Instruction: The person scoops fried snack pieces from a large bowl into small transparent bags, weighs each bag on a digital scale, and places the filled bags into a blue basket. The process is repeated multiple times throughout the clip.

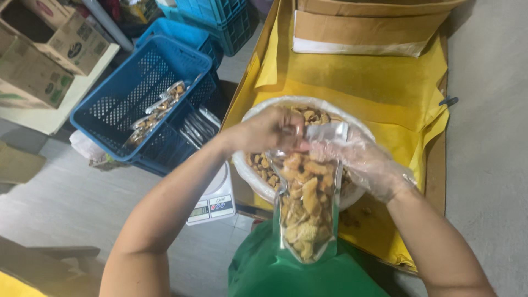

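A clear plastic pouch (pixel 306 212) filled with golden fried snack pieces hangs upright in front of me. My left hand (pixel 269 131), bare, grips the pouch's top edge on the left. My right hand (pixel 360 159), in a thin clear plastic glove, holds the top edge on the right. Behind the pouch sits a wide white bowl (pixel 250 165) lined with plastic and holding more of the same snack pieces.
The bowl rests on yellow paper (pixel 385 82) spread over a low board. A white digital scale (pixel 213 202) stands left of the bowl. A blue plastic crate (pixel 118 96) with several filled pouches sits further left. Cardboard boxes (pixel 49 49) lie far left and at the top.
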